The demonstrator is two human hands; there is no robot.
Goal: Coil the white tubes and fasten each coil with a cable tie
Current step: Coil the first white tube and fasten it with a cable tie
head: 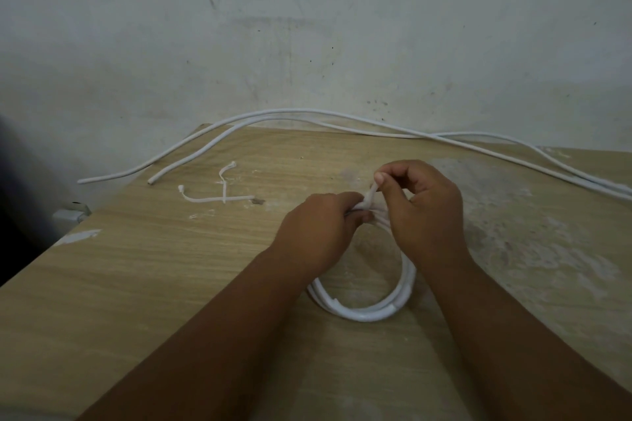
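Observation:
A coiled white tube (362,313) lies on the wooden table (171,284) in front of me. My left hand (318,232) grips the coil's far side. My right hand (424,212) pinches a white cable tie (371,196) that wraps the coil there, thumb and forefinger closed on its end. Both hands hide the tie's loop and the coil's top. Two long uncoiled white tubes (307,113) run along the table's far edge by the wall. Two spare white cable ties (219,199) lie crossed on the table to the left.
A stained pale wall (307,27) stands right behind the table. The table's left edge slants toward me, with a small grey object (70,214) just beyond it. White smears (533,243) mark the table's right side.

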